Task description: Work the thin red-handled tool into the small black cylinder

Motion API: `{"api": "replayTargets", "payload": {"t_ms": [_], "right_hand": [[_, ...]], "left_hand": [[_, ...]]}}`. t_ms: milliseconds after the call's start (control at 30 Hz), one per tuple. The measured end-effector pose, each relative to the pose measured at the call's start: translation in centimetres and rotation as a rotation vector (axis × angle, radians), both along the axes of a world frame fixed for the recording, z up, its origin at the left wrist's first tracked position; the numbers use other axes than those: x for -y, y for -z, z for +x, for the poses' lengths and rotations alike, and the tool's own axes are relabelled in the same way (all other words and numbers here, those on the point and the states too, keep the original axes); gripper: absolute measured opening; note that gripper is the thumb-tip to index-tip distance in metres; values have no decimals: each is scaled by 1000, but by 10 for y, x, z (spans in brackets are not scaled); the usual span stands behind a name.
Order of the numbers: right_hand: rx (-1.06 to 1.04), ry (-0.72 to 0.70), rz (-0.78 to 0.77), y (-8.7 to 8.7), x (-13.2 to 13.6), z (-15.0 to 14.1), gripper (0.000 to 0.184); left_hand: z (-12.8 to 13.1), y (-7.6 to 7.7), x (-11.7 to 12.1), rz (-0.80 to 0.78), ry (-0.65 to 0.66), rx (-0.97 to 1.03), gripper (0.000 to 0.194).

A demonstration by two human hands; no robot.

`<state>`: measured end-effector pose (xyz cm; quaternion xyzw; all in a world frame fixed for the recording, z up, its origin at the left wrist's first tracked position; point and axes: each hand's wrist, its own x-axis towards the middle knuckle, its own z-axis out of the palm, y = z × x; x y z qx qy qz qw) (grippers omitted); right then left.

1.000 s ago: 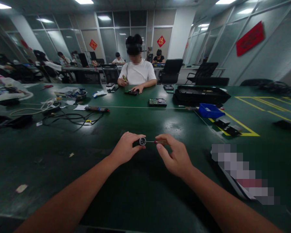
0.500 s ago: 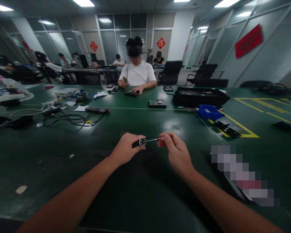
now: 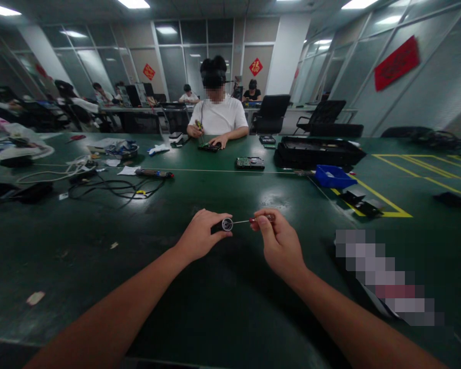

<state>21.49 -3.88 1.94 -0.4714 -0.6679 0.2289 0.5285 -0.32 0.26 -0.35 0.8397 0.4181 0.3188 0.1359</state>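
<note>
Centrally, over the green tabletop point(image 3: 215, 318), the left hand point(image 3: 200, 234) grasps a short dark cylinder point(image 3: 227, 224), thumb below and fingers above, its silver-rimmed open end turned toward the wearer. From the other side, the right hand point(image 3: 278, 241) grips a slim screwdriver point(image 3: 252, 220) by its reddish-brown handle, pinched between thumb and fingers. The metal shaft runs nearly level from that handle to the cylinder's rim; whether its tip sits inside the opening or just meets the edge is too small to tell. Beyond the hands, a hard drive point(image 3: 250, 163) lies flat, with a long black tray point(image 3: 318, 154) to its right and a blue bin point(image 3: 334, 177) just in front of the tray. Some black brackets point(image 3: 361, 204) lie near the bin, across a yellow line marked on the surface. Over to the left, dark cables point(image 3: 111, 188) lie in loose loops near a dark stick-shaped tool point(image 3: 153, 173), whose end is next to a white paper point(image 3: 127, 170). Close to the right forearm rests a flat item point(image 3: 384, 279) with its top blurred out. Across the tabletop, a person in a white shirt point(image 3: 225, 118) bends over a small dark part point(image 3: 209, 147), one hand on it and the other holding a tool.
</note>
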Motion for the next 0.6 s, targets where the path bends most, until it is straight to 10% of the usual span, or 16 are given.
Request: {"api": "replayTargets", "payload": {"t_ms": [600], "right_hand": [[337,68,157,-9,4,4,26]], "left_hand": [[-1,0,0,4,-3,1,38]]}}
